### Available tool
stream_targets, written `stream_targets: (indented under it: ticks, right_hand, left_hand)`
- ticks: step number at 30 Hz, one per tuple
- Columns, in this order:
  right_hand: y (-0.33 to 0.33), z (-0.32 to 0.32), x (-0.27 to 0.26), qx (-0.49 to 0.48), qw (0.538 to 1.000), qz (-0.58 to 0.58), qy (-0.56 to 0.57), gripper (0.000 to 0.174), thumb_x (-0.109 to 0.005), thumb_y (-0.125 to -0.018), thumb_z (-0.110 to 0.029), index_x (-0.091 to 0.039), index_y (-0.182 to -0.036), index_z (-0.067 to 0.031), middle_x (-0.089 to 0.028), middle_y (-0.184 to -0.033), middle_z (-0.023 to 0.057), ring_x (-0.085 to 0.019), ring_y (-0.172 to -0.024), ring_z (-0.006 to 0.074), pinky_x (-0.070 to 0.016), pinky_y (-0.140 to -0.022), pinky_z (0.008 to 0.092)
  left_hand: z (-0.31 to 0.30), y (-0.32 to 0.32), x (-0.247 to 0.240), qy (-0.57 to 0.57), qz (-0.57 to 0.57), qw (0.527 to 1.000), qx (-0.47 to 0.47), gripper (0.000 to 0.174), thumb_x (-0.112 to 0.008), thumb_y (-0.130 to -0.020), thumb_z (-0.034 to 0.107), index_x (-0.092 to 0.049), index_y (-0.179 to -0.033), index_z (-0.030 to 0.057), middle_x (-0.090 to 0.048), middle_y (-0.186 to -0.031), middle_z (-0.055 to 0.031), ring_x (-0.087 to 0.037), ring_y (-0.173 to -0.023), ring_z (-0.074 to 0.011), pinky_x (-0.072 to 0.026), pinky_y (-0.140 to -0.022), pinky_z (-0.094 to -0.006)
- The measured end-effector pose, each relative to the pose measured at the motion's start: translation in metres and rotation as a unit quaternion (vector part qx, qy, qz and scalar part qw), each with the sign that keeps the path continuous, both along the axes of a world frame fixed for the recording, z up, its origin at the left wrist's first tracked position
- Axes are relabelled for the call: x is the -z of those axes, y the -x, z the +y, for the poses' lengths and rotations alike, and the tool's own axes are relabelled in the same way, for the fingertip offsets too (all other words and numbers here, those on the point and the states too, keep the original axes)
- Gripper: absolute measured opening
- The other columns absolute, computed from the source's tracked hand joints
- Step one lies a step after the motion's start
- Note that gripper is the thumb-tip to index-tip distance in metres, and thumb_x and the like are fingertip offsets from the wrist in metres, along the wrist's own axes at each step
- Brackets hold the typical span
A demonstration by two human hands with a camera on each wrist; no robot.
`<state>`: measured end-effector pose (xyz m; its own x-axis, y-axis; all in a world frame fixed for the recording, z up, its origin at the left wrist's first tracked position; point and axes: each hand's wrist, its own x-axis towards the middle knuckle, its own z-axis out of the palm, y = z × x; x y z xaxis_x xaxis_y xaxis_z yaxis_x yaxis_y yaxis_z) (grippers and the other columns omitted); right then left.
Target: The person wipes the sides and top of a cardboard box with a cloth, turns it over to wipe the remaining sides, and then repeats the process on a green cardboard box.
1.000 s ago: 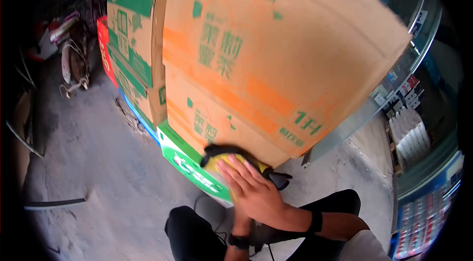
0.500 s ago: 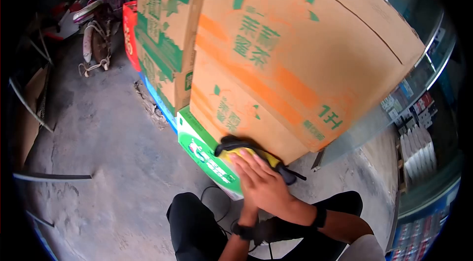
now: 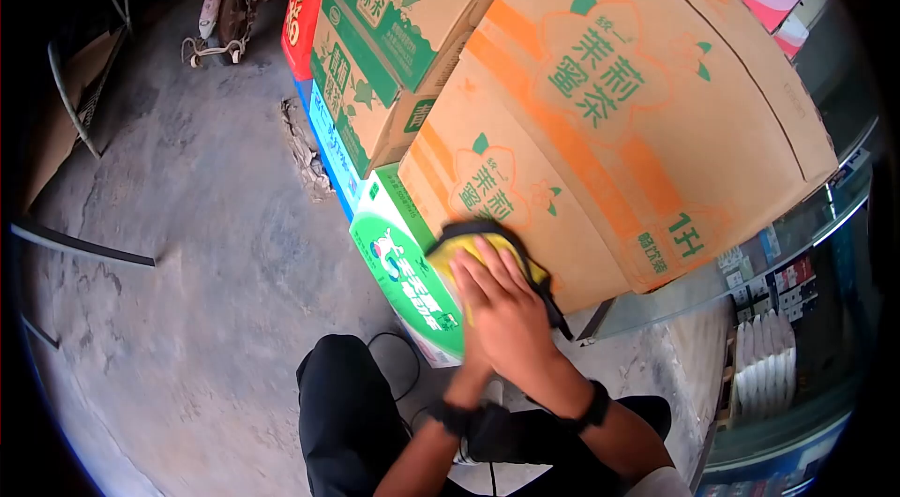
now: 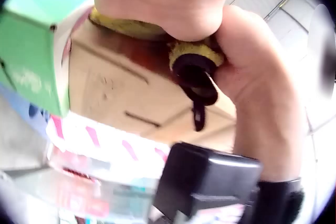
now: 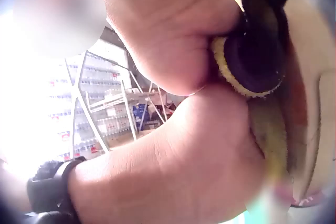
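Note:
A yellow cloth with black edging (image 3: 539, 279) lies against the lower brown carton (image 3: 586, 258), near its corner by a green-and-white box (image 3: 398, 267). My right hand (image 3: 516, 323) is on top, its straight fingers pressing the cloth. Under it is my left hand (image 3: 475, 347), mostly covered, with its fingers hidden. The left wrist view shows the left hand (image 4: 257, 61) beside the cloth's rolled dark edge (image 4: 194, 69), the other hand crossing above. In the right wrist view, both hands meet by the cloth (image 5: 252, 66).
A larger brown carton (image 3: 684, 131) rests above the lower one. Green-printed cartons (image 3: 412, 5) and a red box (image 3: 309, 9) are stacked to the left. A glass case (image 3: 797, 234) stands at the right. Curved metal bars (image 3: 84, 244) and a wheeled vehicle (image 3: 230, 9) are at the left.
The head view has shifted, so the cartons appear farther right. Both hands stay stacked on the cloth, which has slid slightly up the lower carton and covers the bottom of its print.

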<state>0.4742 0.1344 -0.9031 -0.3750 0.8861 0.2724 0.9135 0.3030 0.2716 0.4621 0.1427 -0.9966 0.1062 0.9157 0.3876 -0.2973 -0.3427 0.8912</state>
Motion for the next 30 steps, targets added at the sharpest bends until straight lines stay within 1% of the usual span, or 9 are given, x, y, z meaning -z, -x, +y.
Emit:
stream_targets:
  ticks: [3,7,9,13,16,18,21,26,30]
  right_hand:
    - [-0.006,-0.050,-0.046,0.045,0.996,0.059,0.047,0.049,-0.051,-0.087,-0.010,-0.054,-0.134,0.0013,-0.052,-0.142,0.0155,-0.041,-0.139,0.0398,-0.0268,-0.116,0.0534]
    - [0.008,-0.005,-0.071,0.023,0.992,0.020,-0.126,0.051,-0.054,-0.086,-0.011,-0.053,-0.135,0.0049,-0.047,-0.148,0.0154,-0.038,-0.140,0.0427,-0.0277,-0.114,0.0561]
    - [0.006,0.035,-0.048,0.013,0.985,-0.016,-0.170,0.051,-0.054,-0.085,-0.009,-0.054,-0.133,0.0061,-0.048,-0.147,0.0158,-0.039,-0.139,0.0414,-0.0280,-0.115,0.0550]
    - [-0.003,0.041,0.006,-0.063,0.997,0.018,0.039,0.040,-0.053,-0.086,-0.011,-0.061,-0.120,0.0084,-0.058,-0.135,0.0122,-0.045,-0.135,0.0356,-0.0334,-0.115,0.0469]
    - [-0.005,-0.002,-0.039,-0.018,0.990,0.104,0.091,0.044,-0.053,-0.082,-0.005,-0.059,-0.124,0.0049,-0.056,-0.138,0.0156,-0.043,-0.137,0.0394,-0.0312,-0.115,0.0482]
    - [0.007,-0.012,-0.074,0.028,0.999,0.032,-0.030,0.045,-0.053,-0.084,-0.008,-0.059,-0.127,0.0036,-0.055,-0.140,0.0145,-0.042,-0.137,0.0406,-0.0282,-0.115,0.0516]
    - [0.017,0.023,-0.077,0.043,0.985,-0.066,-0.156,0.049,-0.053,-0.086,-0.011,-0.053,-0.132,0.0041,-0.053,-0.142,0.0138,-0.041,-0.138,0.0383,-0.0285,-0.116,0.0501]
    - [0.022,0.079,-0.011,-0.037,0.996,-0.015,-0.086,0.033,-0.054,-0.081,-0.010,-0.068,-0.104,0.0104,-0.061,-0.130,0.0162,-0.045,-0.136,0.0332,-0.0291,-0.118,0.0427]
    - [0.002,0.027,0.004,-0.025,0.996,0.070,0.052,0.043,-0.053,-0.082,-0.010,-0.062,-0.118,0.0096,-0.056,-0.136,0.0191,-0.044,-0.136,0.0389,-0.0279,-0.115,0.0510]
  left_hand:
    - [-0.035,-0.001,-0.024,0.002,-0.048,0.999,0.018,0.072,-0.057,-0.091,0.038,-0.034,-0.153,0.0084,-0.020,-0.163,-0.0183,-0.010,-0.151,-0.0431,-0.0061,-0.119,-0.0566]
    - [0.059,0.013,-0.064,-0.186,-0.017,0.982,-0.023,0.071,-0.054,-0.092,0.038,-0.034,-0.153,0.0082,-0.021,-0.162,-0.0193,-0.013,-0.150,-0.0417,-0.0089,-0.120,-0.0522]
    - [0.088,0.018,-0.053,-0.155,0.002,0.987,-0.029,0.068,-0.053,-0.093,0.037,-0.035,-0.152,0.0080,-0.021,-0.162,-0.0197,-0.014,-0.150,-0.0422,-0.0093,-0.120,-0.0525]
    - [0.048,0.009,-0.009,-0.034,-0.023,0.999,-0.030,0.064,-0.051,-0.095,0.033,-0.036,-0.152,0.0076,-0.021,-0.162,-0.0204,-0.014,-0.149,-0.0433,-0.0100,-0.120,-0.0530]
    - [0.003,-0.003,-0.034,0.015,-0.121,0.992,-0.031,0.060,-0.050,-0.097,0.031,-0.037,-0.151,0.0073,-0.021,-0.161,-0.0210,-0.015,-0.149,-0.0442,-0.0106,-0.120,-0.0533]
    - [0.020,-0.002,-0.075,-0.023,-0.248,0.967,-0.053,0.058,-0.049,-0.098,0.029,-0.037,-0.151,0.0071,-0.021,-0.161,-0.0214,-0.015,-0.149,-0.0448,-0.0110,-0.121,-0.0536]
    - [0.070,0.012,-0.091,-0.163,0.068,0.979,-0.098,0.058,-0.050,-0.099,0.028,-0.036,-0.151,0.0072,-0.022,-0.161,-0.0190,-0.011,-0.150,-0.0439,-0.0091,-0.120,-0.0542]
    - [0.104,0.022,-0.023,-0.099,0.033,0.992,-0.071,0.056,-0.050,-0.098,0.027,-0.039,-0.149,0.0072,-0.025,-0.160,-0.0177,-0.015,-0.150,-0.0416,-0.0115,-0.120,-0.0530]
    - [0.034,0.017,-0.008,-0.016,0.012,0.999,-0.039,0.054,-0.050,-0.098,0.026,-0.041,-0.147,0.0073,-0.027,-0.160,-0.0166,-0.018,-0.149,-0.0398,-0.0134,-0.120,-0.0521]
